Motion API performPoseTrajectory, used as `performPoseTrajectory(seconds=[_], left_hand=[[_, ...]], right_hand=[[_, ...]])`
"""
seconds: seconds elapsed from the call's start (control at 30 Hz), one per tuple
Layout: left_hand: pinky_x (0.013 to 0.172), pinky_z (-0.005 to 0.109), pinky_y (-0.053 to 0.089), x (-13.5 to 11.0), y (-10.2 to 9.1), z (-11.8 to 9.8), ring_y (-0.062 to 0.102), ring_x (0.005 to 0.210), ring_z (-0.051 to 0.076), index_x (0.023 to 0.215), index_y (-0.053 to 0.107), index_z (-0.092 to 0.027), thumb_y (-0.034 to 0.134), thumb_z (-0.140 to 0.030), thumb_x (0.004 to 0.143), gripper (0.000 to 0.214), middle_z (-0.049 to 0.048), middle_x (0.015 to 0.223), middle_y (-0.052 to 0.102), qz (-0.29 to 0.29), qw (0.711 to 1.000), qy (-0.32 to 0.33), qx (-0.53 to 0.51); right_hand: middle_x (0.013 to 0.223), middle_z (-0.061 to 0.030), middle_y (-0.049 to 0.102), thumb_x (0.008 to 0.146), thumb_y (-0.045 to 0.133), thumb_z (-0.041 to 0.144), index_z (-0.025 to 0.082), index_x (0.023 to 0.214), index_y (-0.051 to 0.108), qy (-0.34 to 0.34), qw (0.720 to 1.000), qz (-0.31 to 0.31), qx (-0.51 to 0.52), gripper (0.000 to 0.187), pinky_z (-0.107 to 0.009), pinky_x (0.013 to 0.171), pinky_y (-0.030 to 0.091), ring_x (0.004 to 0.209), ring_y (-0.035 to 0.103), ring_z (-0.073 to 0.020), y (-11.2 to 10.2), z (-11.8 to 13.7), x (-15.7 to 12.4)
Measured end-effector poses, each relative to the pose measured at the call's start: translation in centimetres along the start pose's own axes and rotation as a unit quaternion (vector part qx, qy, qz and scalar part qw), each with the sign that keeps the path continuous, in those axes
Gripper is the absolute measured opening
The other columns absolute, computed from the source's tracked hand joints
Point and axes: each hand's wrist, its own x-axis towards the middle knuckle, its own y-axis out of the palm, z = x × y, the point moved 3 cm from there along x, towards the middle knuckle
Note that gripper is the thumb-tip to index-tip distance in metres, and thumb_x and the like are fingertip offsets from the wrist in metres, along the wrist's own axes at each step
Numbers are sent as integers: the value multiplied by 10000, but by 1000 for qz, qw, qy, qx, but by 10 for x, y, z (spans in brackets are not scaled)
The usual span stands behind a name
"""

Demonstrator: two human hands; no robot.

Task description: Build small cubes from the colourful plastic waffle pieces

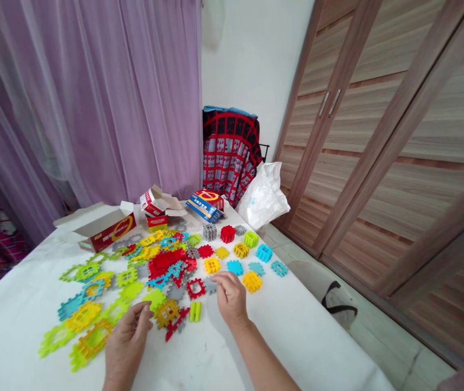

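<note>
My left hand (128, 339) hovers low over the near left of the table, fingers loosely bent and thumb apart from them, with nothing visible in it. Close to it lie a lime green notched building piece (116, 310) and a dark yellow window piece (167, 313). My right hand (232, 300) is closed, fingers curled toward the left; whatever they may hold is hidden. Just left of its fingertips is a grey notched piece (210, 286), and beyond that a red square frame piece (195, 289). Two lime green sticks (195, 311) lie between the hands.
Stacks of sorted pieces, such as a yellow stack (252, 282) and a blue stack (264, 253), stand to the right. A loose multicoloured pile spreads left. Behind are an open red box (112, 231), a blue box (204, 208) and a white plastic bag (263, 198).
</note>
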Motion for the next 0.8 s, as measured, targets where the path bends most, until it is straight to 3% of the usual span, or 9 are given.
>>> performPoseTrajectory(seconds=[0.23, 0.43, 0.67, 0.8], left_hand=[[568, 304, 562, -10, 0, -8, 692, 560, 199, 829, 654, -231, 529, -598, 756, 395, 9, 620, 711, -3, 999, 36, -11], [560, 281, 557, -22, -17, -3, 692, 585, 185, 822, 647, -226, 516, -509, 803, 313, 7, 629, 700, -10, 999, 52, 10], [495, 266, 541, -29, -36, 16, 656, 502, 163, 814, 648, -230, 475, -499, 813, 320, -10, 579, 681, -31, 996, 71, 40], [582, 281, 569, -31, -46, 22, 701, 606, 174, 840, 659, -249, 480, -480, 824, 293, -6, 657, 722, -64, 991, 84, 79]], right_hand=[[871, -46, 717, 869, 405, 115, 247, 870, 722, -26, 999, 24, -22, 343, -317, 798, 553, 859, 666, -179, -1, -1, -11], [908, -50, 722, 886, 406, 121, 244, 893, 727, -57, 997, 54, -26, 344, -317, 832, 544, 889, 662, -181, 4, 3, -19], [864, -43, 720, 867, 429, 105, 223, 868, 726, -99, 995, 4, -28, 319, -286, 776, 542, 834, 660, -169, 4, -5, -20], [852, -37, 720, 862, 431, 109, 223, 861, 724, -102, 994, 6, -34, 315, -288, 778, 543, 828, 662, -170, 6, -8, -21]])
